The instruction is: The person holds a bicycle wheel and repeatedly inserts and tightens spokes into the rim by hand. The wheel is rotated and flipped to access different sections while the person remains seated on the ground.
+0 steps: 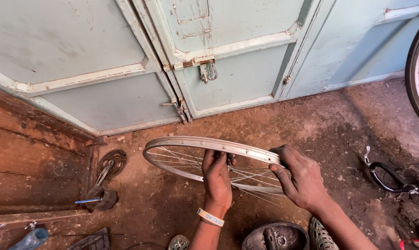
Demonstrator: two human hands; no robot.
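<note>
A bare silver bicycle wheel rim (186, 142) with thin spokes is held almost flat above the dirt floor. My left hand (217, 178) reaches in among the spokes near the hub, fingers closed around them, with a pale wristband on the wrist. My right hand (299, 178) grips the right side of the rim, thumb over the edge.
Pale blue metal doors (228, 69) with a latch stand ahead. A crankset with chainring (111, 163) lies at left beside a wooden step. A black handlebar part (387, 178) lies at right, a tyred wheel (417, 74) at far right. A dark round container (276, 236) sits below.
</note>
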